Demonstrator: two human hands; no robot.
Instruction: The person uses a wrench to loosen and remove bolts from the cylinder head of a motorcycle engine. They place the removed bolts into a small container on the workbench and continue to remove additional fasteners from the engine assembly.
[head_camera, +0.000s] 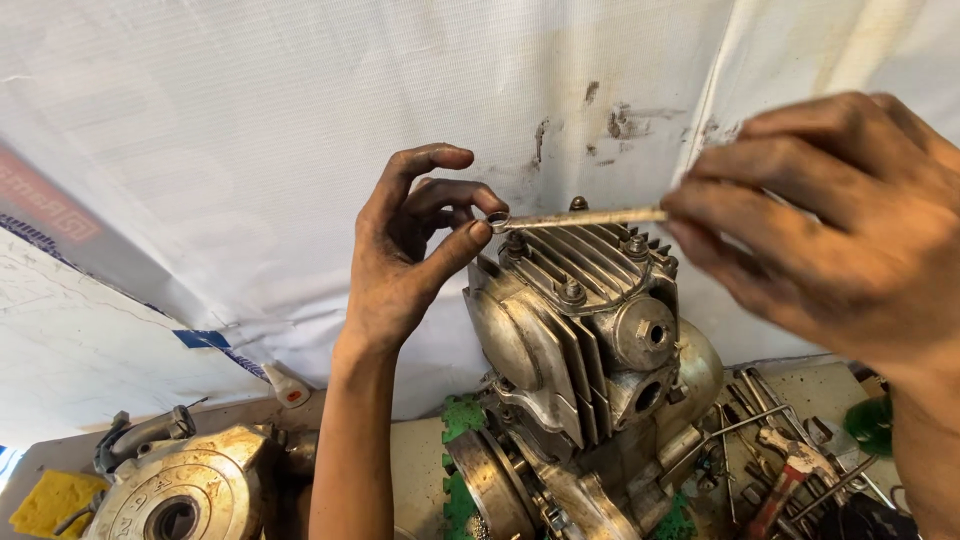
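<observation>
Above the finned engine (585, 330), the right hand (830, 230) grips a ring spanner (580, 217) while the left hand (415, 250) pinches its ring end onto a head nut (515, 243), likely needing a steady turn next.

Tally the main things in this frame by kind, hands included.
Hands: 2, left hand and right hand
Ring spanner, held by both hands: 1
Finned engine: 1
Round engine cover: 1
Yellow sponge: 1
Red-handled pliers: 1
Total: 7
</observation>
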